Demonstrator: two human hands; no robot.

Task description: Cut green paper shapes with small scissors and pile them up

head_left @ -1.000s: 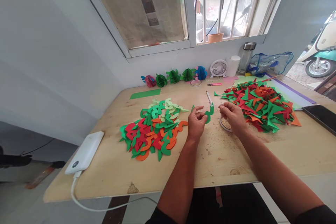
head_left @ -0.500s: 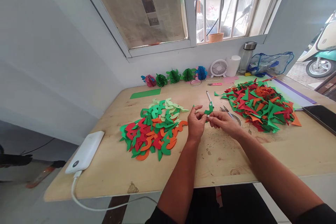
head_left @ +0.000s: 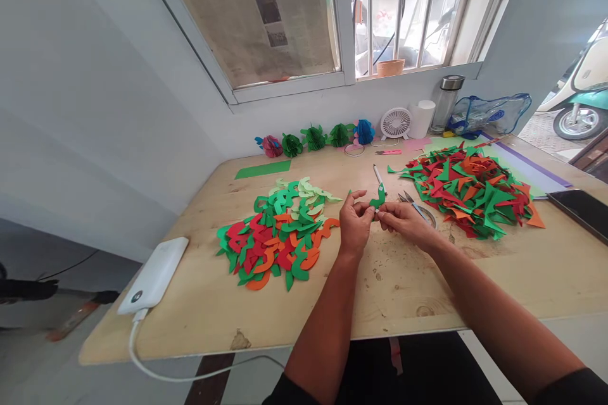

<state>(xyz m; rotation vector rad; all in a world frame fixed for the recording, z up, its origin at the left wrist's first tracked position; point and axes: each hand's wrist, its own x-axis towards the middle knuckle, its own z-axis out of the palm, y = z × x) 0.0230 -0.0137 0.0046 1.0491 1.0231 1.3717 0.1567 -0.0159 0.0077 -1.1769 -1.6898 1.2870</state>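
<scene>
My left hand (head_left: 354, 224) is closed on a curved green paper cutout (head_left: 379, 197), pinching its lower end between thumb and fingers. From the other side, the fingertips of my right hand (head_left: 407, 223) meet the same cutout's lower end. A tiny white bit shows where the fingertips come together; its kind is too small to make out. Scissors (head_left: 413, 204) lie just behind my right hand, partly over a ring-shaped roll (head_left: 431, 218). Beyond the cutout rests a white pen (head_left: 377, 173).
Left of my hands spreads a pile of curved cutouts (head_left: 266, 247). A heap of paper scraps (head_left: 475, 190) lies right, beside a phone (head_left: 582, 207). A power bank (head_left: 154, 273) sits at the table's left edge. Along the wall stand several paper figures (head_left: 315, 137) and a fan (head_left: 396, 123).
Almost nothing differs. My hands keep their place with the green cutout, and only the fingertips have shifted very slightly.
</scene>
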